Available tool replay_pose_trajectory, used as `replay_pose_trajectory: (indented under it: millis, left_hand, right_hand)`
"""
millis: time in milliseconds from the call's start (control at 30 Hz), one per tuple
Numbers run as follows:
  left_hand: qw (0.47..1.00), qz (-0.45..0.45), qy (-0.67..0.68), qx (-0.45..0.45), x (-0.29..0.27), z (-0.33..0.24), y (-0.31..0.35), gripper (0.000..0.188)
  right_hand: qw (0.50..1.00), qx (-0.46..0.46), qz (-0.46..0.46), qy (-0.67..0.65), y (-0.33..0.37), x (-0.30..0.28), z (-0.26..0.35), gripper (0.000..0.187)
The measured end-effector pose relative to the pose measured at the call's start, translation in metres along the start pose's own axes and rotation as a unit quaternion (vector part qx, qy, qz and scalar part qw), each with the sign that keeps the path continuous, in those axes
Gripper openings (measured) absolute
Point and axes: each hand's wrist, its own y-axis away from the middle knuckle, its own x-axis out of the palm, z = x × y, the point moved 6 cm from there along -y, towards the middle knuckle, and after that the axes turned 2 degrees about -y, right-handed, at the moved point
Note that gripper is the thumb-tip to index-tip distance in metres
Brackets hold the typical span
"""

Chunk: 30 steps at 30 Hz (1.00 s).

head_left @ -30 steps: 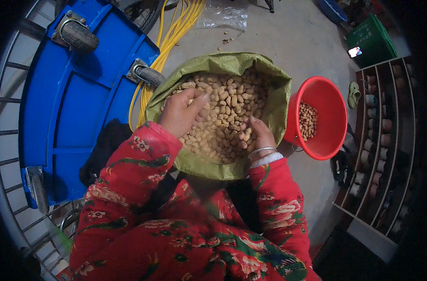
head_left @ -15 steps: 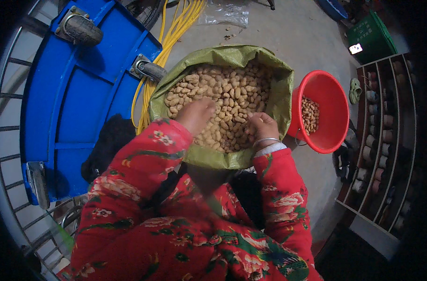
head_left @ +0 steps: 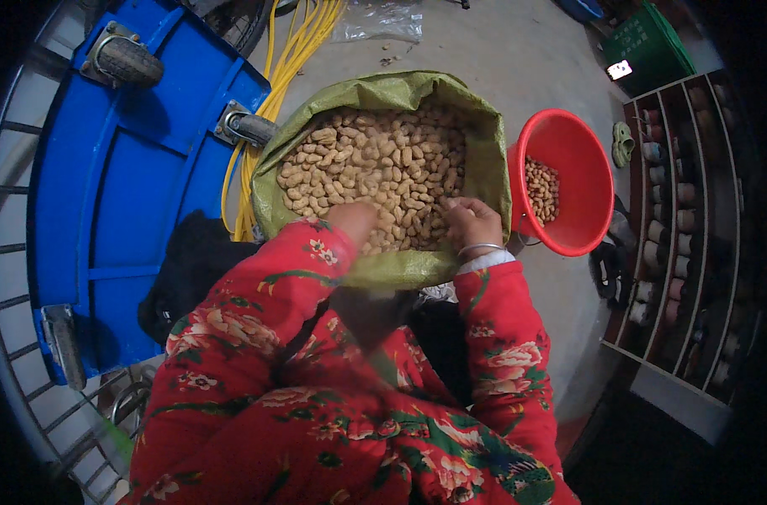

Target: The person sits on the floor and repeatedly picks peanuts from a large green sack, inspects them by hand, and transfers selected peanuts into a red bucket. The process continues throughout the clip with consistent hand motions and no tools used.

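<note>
An open green woven sack [head_left: 486,160] stands before me, filled with unshelled peanuts [head_left: 375,164]. My left hand [head_left: 355,220] reaches down among the peanuts at the near side of the sack; its fingers are hidden. My right hand [head_left: 474,225], with a bracelet at the wrist, is at the right inner side of the sack, over the peanuts. Its fingers are curled together, and whatever they may hold is too small to make out. To the right, a red bucket [head_left: 587,189] contains a smaller heap of shelled-looking peanuts [head_left: 541,189].
On the left a blue wheeled platform cart [head_left: 148,194] stands tipped up, beside a coiled yellow hose [head_left: 274,101]. A shoe rack [head_left: 682,227], a green slipper [head_left: 622,145] and a green bin [head_left: 648,50] are at the right. Clear plastic [head_left: 379,21] lies on the floor beyond.
My left hand has moved down toward the sack's near edge, into the peanuts. The right hand stays at the right side with its fingers curled. The whole view has shifted slightly.
</note>
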Motion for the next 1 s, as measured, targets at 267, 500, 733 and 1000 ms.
replay_pose_trajectory:
  millis: [267, 500, 733, 1000]
  left_hand:
    - [0.998, -0.044, -0.044, 0.013, -0.024, 0.013, -0.003, 0.013]
    - [0.821, 0.017, 0.571, -0.017, -0.043, 0.009, -0.002, 0.015]
    - [0.979, -0.152, -0.044, 0.125, -0.026, -0.009, -0.001, 0.025]
    - [0.973, -0.078, -0.181, 0.116, -0.005, -0.002, -0.003, 0.024]
  right_hand:
    - [0.972, -0.082, 0.062, 0.211, -0.002, 0.019, -0.002, 0.019]
    - [0.987, -0.041, 0.058, 0.145, 0.002, 0.019, 0.0, 0.014]
    - [0.969, -0.032, 0.137, 0.204, 0.003, 0.041, -0.013, 0.017]
    - [0.932, -0.025, 0.151, 0.33, 0.02, 0.05, 0.006, 0.019]
